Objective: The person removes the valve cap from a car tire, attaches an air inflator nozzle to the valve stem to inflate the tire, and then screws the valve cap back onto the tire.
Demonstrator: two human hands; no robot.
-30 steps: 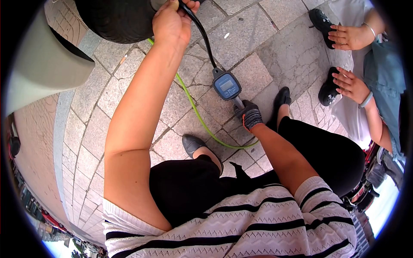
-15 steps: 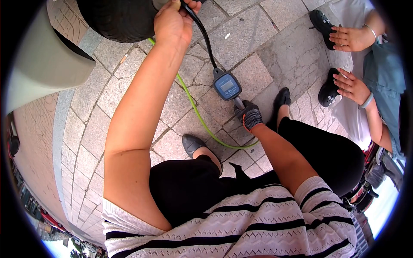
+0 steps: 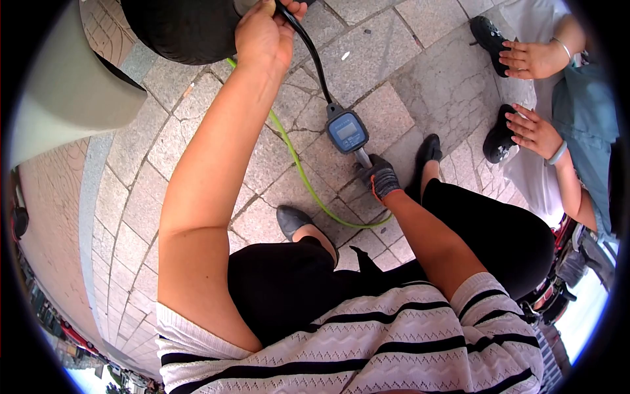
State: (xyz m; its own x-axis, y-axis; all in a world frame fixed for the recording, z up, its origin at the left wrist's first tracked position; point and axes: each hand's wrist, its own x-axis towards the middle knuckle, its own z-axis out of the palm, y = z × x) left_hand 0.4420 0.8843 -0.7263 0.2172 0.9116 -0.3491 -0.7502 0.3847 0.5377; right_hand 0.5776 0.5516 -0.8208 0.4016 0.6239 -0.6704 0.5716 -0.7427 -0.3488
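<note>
Knit shirt (image 3: pixel 367 335): nearest me, white openwork with zigzag rows and black stripes, behind both grips.
Right grip (image 3: pixel 378 177): gloved in grey ribbed knit with orange edging, fingers curled closed around a smooth silver metal handle (image 3: pixel 361 157).
Gauge (image 3: pixel 346 130): just ahead of the right grip, squarish, dark-rimmed, blue-faced, with a grey display; its pale lettering is too small for me to read.
Black hose (image 3: pixel 315 59): smooth and rubbery, running from the gauge to the left grip.
Left grip (image 3: pixel 264 38): bare, thumb and fingers pinching the black hose's end; I see it partly cropped by the top edge.
Tyre (image 3: pixel 177 29): dark, ridged rubber, just left of the left grip.
Green hose (image 3: pixel 303 177): thin, glossy, curving over the paving between the grips.
Paving (image 3: pixel 420 105): rough, speckled stone slabs beneath both grips, cracked in places.
Other person (image 3: pixel 587 111): well right of the right grip, blue garment, fingers extended, black clogs (image 3: pixel 500 138).
</note>
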